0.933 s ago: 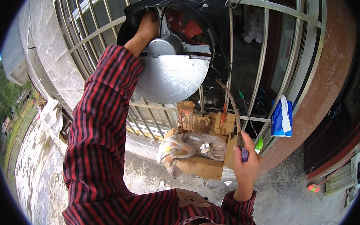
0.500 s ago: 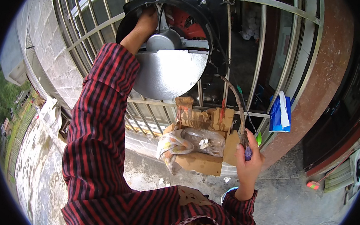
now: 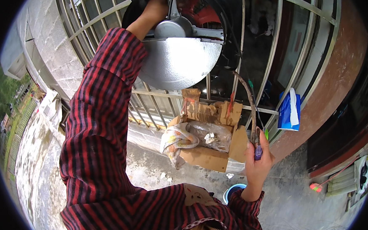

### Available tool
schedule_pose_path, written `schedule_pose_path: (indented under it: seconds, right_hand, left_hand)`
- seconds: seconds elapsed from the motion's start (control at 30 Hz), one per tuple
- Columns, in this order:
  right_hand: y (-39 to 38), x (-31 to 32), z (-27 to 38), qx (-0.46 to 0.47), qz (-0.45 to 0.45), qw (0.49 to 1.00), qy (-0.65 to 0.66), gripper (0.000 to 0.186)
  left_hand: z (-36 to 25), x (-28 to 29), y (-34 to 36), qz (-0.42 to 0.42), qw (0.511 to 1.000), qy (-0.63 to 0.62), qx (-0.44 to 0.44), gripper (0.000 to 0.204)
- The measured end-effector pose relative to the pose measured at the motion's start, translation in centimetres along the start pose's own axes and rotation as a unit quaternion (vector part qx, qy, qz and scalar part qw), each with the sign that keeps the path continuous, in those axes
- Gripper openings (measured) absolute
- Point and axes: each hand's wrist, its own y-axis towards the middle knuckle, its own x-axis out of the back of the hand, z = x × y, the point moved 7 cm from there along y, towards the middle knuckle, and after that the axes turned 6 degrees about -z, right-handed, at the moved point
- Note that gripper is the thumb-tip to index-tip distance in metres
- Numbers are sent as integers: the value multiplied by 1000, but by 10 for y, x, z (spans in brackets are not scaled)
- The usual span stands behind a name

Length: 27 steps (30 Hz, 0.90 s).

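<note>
A round black fan housing (image 3: 228,23) stands against the window bars, with a grey motor (image 3: 173,28), red parts (image 3: 203,13) behind it and a shiny silver half-disc plate (image 3: 185,61) across its lower half. My left hand (image 3: 157,9) reaches inside beside the motor and a metal arm of its bracket; its fingers are hidden there. My right hand (image 3: 257,163), lower and to the right, is closed round a thin brown stick (image 3: 250,98) pointing upward and a tool's purple handle (image 3: 258,152). The rest of that tool cannot be made out.
Below the fan, an open cardboard box (image 3: 207,159) holds clear plastic, with a stained cloth (image 3: 178,140) over its left side. Metal bars (image 3: 268,53) cross the window. A blue packet (image 3: 289,115) hangs at the right; a light-blue basin (image 3: 231,191) stands on the floor.
The view has shifted, so the fan sits higher and further right. My left hand stays inside the housing, slightly deeper among the shadows. My right hand still grips the stick and purple handle.
</note>
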Motion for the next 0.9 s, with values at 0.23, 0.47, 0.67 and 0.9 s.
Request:
schedule_pose_path:
  seconds: [0.23, 0.47, 0.67, 0.9]
  right_hand:
    - [3, -3, 8, 17, 13, 1000, -22, 48]
    - [5, -4, 6, 20, 2, 1000, -15, 48]
    - [6, -5, 3, 5, 3, 1000, -10, 47]
    - [5, -8, -6, -13, 15, 1000, -3, 47]
  left_hand:
    - [90, -34, 20, 39, 944, -321, 72, 33]
    - [111, -69, 33, 47, 586, -763, 270, 51]
    - [107, -45, 29, -35, 820, -528, 218, 51]
    - [71, -60, 27, 193, 614, -743, 182, 50]
